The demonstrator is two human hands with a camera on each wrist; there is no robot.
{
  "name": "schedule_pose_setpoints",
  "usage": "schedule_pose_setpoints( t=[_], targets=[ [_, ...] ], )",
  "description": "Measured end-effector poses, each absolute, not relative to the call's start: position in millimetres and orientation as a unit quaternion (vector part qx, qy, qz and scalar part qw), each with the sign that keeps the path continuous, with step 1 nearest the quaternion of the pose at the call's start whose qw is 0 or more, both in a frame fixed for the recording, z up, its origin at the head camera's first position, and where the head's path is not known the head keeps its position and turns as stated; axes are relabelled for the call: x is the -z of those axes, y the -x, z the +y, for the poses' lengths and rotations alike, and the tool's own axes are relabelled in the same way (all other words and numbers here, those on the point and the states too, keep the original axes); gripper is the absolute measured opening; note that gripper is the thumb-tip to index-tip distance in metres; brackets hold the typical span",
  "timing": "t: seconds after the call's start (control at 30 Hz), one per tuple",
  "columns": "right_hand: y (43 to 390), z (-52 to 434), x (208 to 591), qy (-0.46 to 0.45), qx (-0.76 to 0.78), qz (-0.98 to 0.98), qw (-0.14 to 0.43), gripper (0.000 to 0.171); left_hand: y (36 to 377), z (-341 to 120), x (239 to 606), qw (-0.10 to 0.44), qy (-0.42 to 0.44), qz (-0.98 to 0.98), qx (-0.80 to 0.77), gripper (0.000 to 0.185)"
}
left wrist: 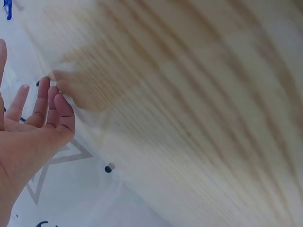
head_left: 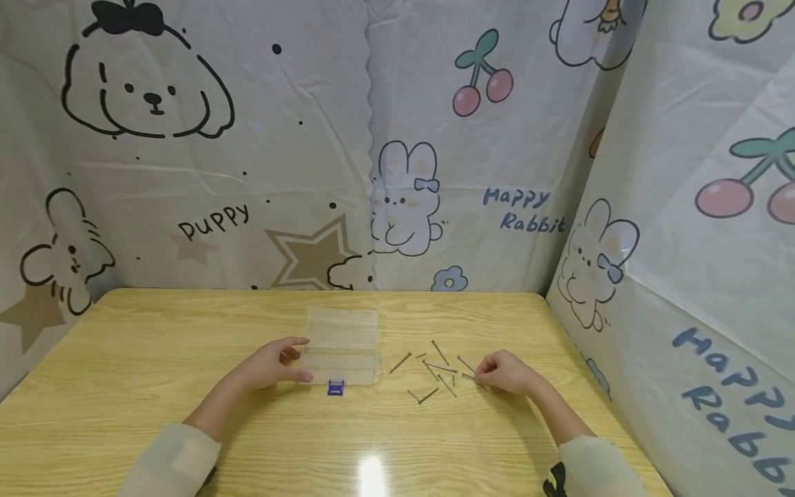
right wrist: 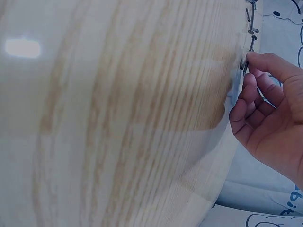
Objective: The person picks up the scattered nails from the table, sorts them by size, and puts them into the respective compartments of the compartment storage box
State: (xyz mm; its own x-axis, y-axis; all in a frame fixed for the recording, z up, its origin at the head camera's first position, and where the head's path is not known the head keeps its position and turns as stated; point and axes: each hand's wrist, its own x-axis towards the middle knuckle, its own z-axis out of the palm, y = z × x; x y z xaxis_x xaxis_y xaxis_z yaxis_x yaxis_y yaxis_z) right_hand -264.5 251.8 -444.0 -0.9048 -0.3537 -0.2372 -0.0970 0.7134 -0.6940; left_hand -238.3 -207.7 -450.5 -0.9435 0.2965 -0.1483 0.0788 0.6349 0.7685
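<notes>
Now, line by line:
Left hand [head_left: 273, 364]: resting on the tabletop at the left edge of the box, thumb and fingers relaxed and spread, touching the box side; gripping nothing as far as the head view shows; fingers straight and apart in the left wrist view [left wrist: 33, 127].
Clear plastic compartment box [head_left: 344, 345]: flat on the table near the middle, lid closed, small blue latch [head_left: 335, 388] at its near edge.
Right hand [head_left: 506, 373]: on the table at the right end of the nail scatter, fingers curled, thumb and fingertips pinching the end of one nail; same pinch seen in the right wrist view [right wrist: 270, 109].
Thin grey metal nails [head_left: 435, 373]: scattered loose on the table just right of the box, lying at mixed angles, some crossing.
Light wooden table [head_left: 155, 386]: bearing everything, bright glare spot at the near edge.
Cartoon-printed white cloth [head_left: 397, 152]: hanging behind and to the right, with puppy, rabbit and cherry drawings.
</notes>
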Motion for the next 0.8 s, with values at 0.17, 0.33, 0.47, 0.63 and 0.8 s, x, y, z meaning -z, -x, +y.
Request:
schedule_pose_setpoints(
  t=[0.17,0.33,0.47,0.63,0.8],
  targets=[
    [266,252,442,0.129,0.371,0.903,0.175,0.015,239,-207,454,0.124,-0.098,0.896,-0.415,0.08],
    [267,248,443,0.131,0.377,0.902,0.166,0.015,238,-207,454,0.122,-0.093,0.898,-0.413,0.08],
    [268,244,445,0.132,0.374,0.906,0.149,0.016,237,-206,455,0.117,-0.093,0.899,-0.412,0.079],
    [268,238,447,0.133,0.374,0.909,0.125,0.016,237,-206,455,0.115,-0.096,0.898,-0.413,0.079],
    [270,232,446,0.126,0.377,0.91,0.119,0.016,237,-206,455,0.114,-0.096,0.899,-0.412,0.078]
  ],
)
